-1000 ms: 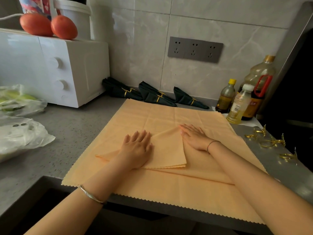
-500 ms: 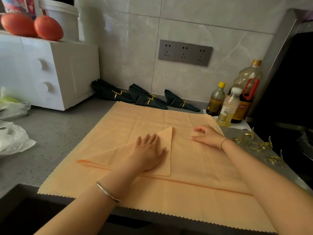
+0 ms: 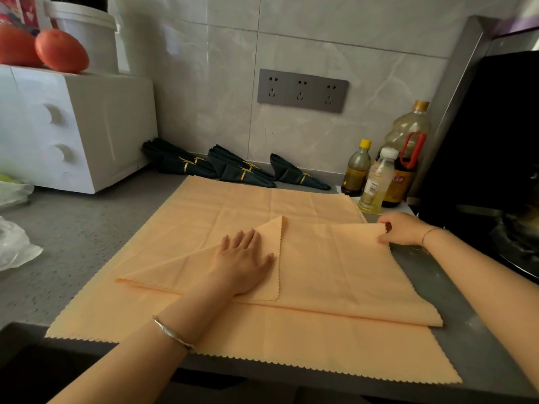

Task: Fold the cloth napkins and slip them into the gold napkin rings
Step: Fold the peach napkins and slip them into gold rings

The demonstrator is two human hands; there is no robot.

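The grey counter (image 3: 87, 243) carries the work. The peach napkin (image 3: 335, 275) is spread across its middle, seemingly on a second cloth (image 3: 291, 348) of the same colour whose zigzag edge runs along the near side. Far back against the wall lie the dark napkins (image 3: 242, 173), already folded and ringed, and they show the narrow shape to aim for. A group of bottles (image 3: 376, 182) stands at the far right, close to the cloth's far right edge, so the fold should travel low and leftwards, away from them. The left hand (image 3: 245, 263) lies flat with fingers straight, pressing the left flap (image 3: 180, 275) that is already turned in to the middle. It should hold that weight so the flap does not creep while the other side comes over. The right hand (image 3: 399, 228) has finger and thumb closed on the napkin's right corner (image 3: 379, 228), raised slightly off the counter. The likely step is to bring that corner across to meet the left flap's zigzag edge, matching tip to tip, then smooth outward from the near fold. The gold rings (image 3: 243, 174) I can make out sit only on the dark napkins. Any loose ones are hidden here.
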